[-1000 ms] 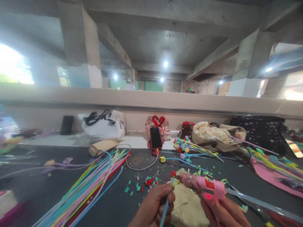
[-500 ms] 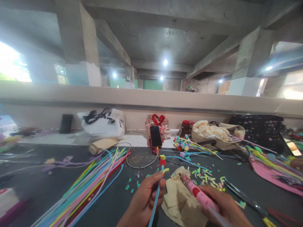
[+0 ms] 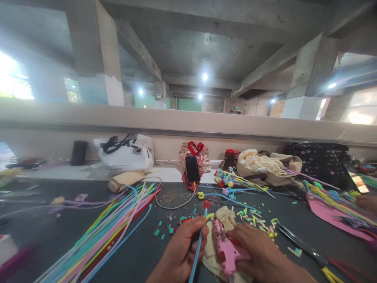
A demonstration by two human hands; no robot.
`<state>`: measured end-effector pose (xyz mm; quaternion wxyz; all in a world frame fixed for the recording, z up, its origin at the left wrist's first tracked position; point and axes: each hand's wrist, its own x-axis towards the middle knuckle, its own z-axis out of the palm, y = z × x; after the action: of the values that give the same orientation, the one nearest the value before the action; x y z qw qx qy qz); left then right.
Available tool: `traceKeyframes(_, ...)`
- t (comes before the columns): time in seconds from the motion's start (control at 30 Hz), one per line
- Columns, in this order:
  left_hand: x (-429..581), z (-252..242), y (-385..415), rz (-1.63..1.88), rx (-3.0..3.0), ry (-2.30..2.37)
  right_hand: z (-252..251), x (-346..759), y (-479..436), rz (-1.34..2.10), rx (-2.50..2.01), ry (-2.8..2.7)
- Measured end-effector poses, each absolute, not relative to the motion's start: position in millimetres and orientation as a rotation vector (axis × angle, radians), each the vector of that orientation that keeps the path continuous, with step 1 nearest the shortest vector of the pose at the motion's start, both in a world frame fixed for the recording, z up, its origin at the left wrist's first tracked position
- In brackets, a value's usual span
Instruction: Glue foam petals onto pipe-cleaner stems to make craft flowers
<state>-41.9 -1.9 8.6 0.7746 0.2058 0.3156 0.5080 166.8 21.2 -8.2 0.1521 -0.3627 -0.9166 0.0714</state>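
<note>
My left hand [image 3: 188, 245] pinches a light-blue fuzzy stem [image 3: 196, 255] upright, with a small red piece [image 3: 206, 204] at its top. A short yellow fuzzy strip [image 3: 210, 216] sticks out sideways from the stem above my fingertips. My right hand [image 3: 255, 245] is closed about the handle of a pink hot glue gun [image 3: 226, 251]. The gun's nozzle end is close to the yellow strip; whether they touch I cannot tell. Beneath the gun lies a crumpled beige cloth [image 3: 210, 257].
A bundle of coloured fuzzy stems [image 3: 108, 232] lies left. Scissors [image 3: 303, 241] and cut bits [image 3: 256, 218] lie right. Finished flower stems [image 3: 228, 179], a propped phone [image 3: 192, 169] with its cable, and bags [image 3: 126, 153] stand behind. Another person's hand [image 3: 366, 202] shows far right.
My right hand has turned the glue gun and brought its nozzle left, to the yellow strip. The red piece has shifted slightly down and right, apart from the yellow-tipped stem behind.
</note>
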Motion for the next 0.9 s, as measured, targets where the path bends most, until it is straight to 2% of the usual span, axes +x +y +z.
traceKeyframes(0.47,-40.9,10.7,-5.3,1.103,0.461,0.686,1.1,162.7,32.2,0.259,-0.924,-2.694)
traceKeyframes(0.63,-34.2,11.2,-7.6,1.068,0.562,0.647,20.2,158.6,28.6,0.451,-0.917,-2.323)
traceKeyframes(0.8,-29.9,1.8,-3.9,1.073,0.619,0.622,28.7,131.6,23.9,0.875,-0.936,-2.015)
traceKeyframes(0.9,-30.1,-1.4,-1.8,1.038,0.655,0.647,27.3,121.1,22.2,0.904,-0.9,-1.974)
